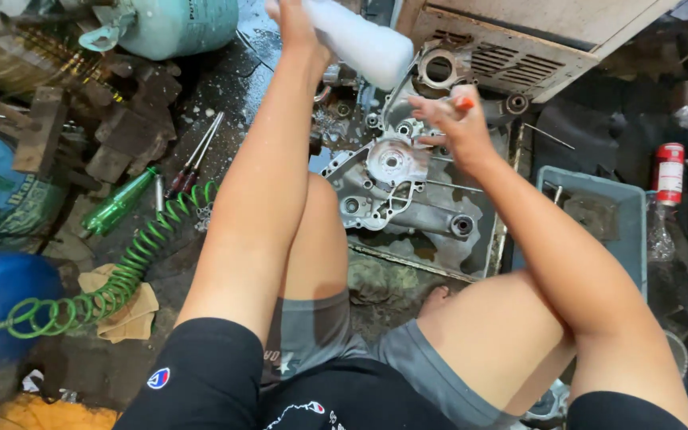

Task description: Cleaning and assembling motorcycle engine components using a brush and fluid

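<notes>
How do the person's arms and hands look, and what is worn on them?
Both arms are bare from the black short sleeves down. The left sleeve carries a small round emblem in red, white and blue. The left hand and right hand wear no gloves; no watch or ring shows.

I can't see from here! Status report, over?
Left hand grips white bottle. Right hand pinches orange-handled tool over metal engine casing. Nothing blocking.

Engine casing [396, 187] in tray [494, 239] ahead of knees, bin [631, 231] right of tray, coiled hose [121, 279], bottle [117, 203], screwdrivers [193, 159] left, tank [173, 24] far left.
</notes>
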